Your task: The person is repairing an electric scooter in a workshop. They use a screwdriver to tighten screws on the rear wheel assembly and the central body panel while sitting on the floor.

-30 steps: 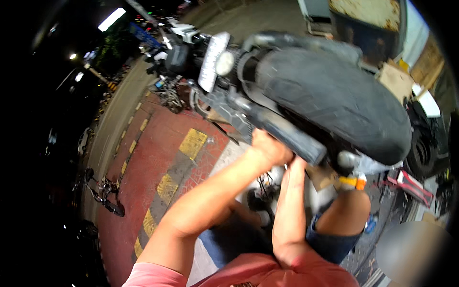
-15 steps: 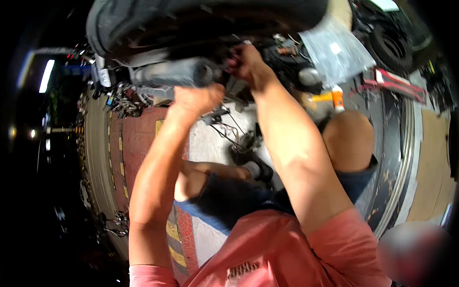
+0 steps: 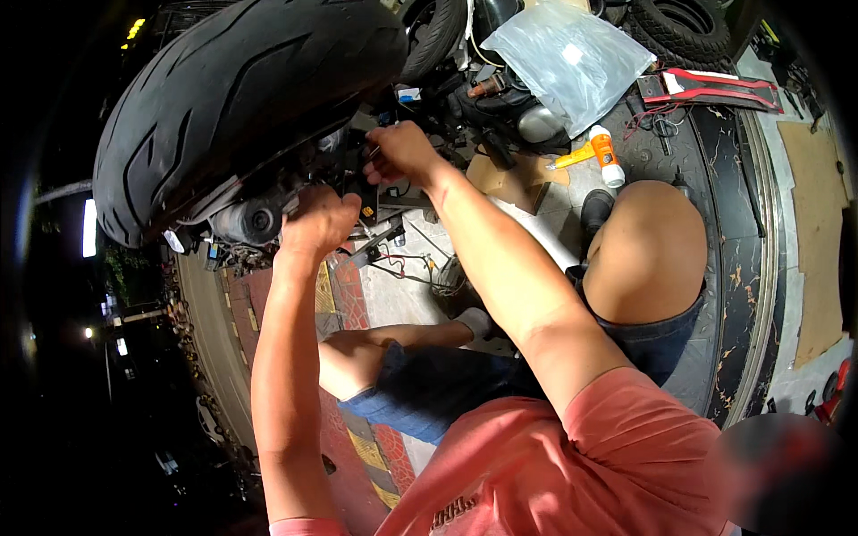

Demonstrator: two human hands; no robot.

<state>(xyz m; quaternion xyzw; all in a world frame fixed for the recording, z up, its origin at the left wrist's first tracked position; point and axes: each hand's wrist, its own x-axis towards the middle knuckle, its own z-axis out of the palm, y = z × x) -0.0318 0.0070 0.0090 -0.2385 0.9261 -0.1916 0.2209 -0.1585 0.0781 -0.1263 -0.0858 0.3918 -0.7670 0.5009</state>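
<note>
A large black motorcycle tyre fills the upper left, and a dark cylinder with a round end cap sits beneath it. Right beside this cylinder, my left hand is closed, its back toward me; whatever its fingers grip lies hidden in the dark parts under the tyre. My right hand is a little farther off and to the right, fingers curled together near the shadowed underside of the motorcycle. Anything within those fingers is too small or dark to make out. Thin cables hang below my hands.
To the right, an orange-and-white bottle lies by a cardboard piece. Farther back are a clear plastic bag, a red-and-black frame-like part and stacked tyres. My bent knee is at the right.
The view has shifted, so the tyre and cylinder now appear farther left and the cylinder's end lower. Both hands stay near the motorcycle's underside, still closed.
</note>
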